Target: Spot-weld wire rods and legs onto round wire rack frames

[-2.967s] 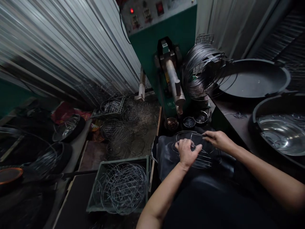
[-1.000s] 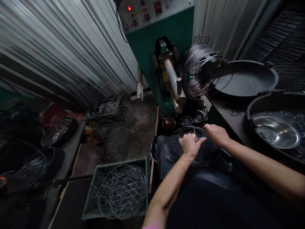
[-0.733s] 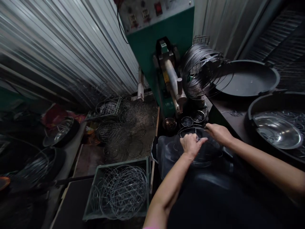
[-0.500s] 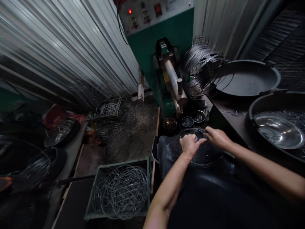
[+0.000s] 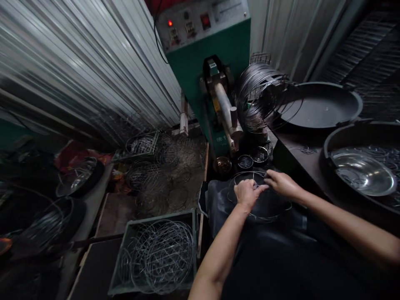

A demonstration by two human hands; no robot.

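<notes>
The left grip (image 5: 246, 195) is closed, fingers curled over the inner wires of a wire ring (image 5: 268, 219), thumb pointing right. The right grip (image 5: 283, 184), just to its right, has its fingers bent in at the ring's far right edge; whether they are closed on it I cannot tell.

The ring lies beneath and between the two, over a dark cloth (image 5: 217, 204). Being round, it has no pointing end; seen aslant, its longer span runs from beyond the left grip at left to nearer and right. A thin cross wire runs from its far edge toward the left grip.

Left of the left grip, and lower, stands a crate (image 5: 156, 218) of wire racks (image 5: 168, 254). Well right of the right grip, a large pan (image 5: 328, 150) holds a steel bowl (image 5: 378, 175). Just beyond the grips are three small bowls, one of them copper (image 5: 223, 165). Farther out come a machine arm (image 5: 225, 104), a wire coil (image 5: 256, 91), a green machine (image 5: 187, 75) and a corrugated wall (image 5: 93, 50).
</notes>
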